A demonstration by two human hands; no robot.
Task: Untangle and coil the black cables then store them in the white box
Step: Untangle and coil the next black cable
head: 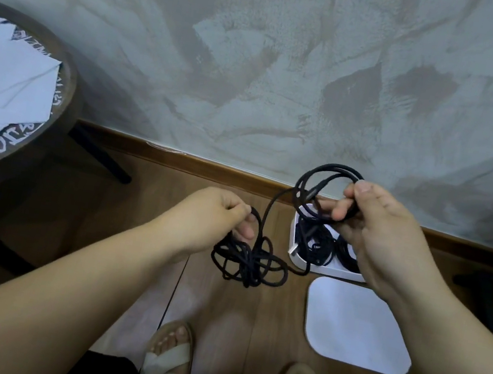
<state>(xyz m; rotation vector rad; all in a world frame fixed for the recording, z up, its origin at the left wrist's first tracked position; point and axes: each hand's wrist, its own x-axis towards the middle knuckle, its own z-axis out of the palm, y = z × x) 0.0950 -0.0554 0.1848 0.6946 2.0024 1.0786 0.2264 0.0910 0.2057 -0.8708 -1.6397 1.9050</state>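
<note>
Black cable [254, 256] hangs tangled from the left hand [213, 217], pinching it, while the raised right hand [375, 232] grips its coiled loops above the white box [297, 225].

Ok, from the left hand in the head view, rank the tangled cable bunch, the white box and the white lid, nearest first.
1. tangled cable bunch: hangs just below the left hand, which grips it.
2. white box: on the floor to the right, by the wall.
3. white lid: farther right, nearer the feet.
</note>
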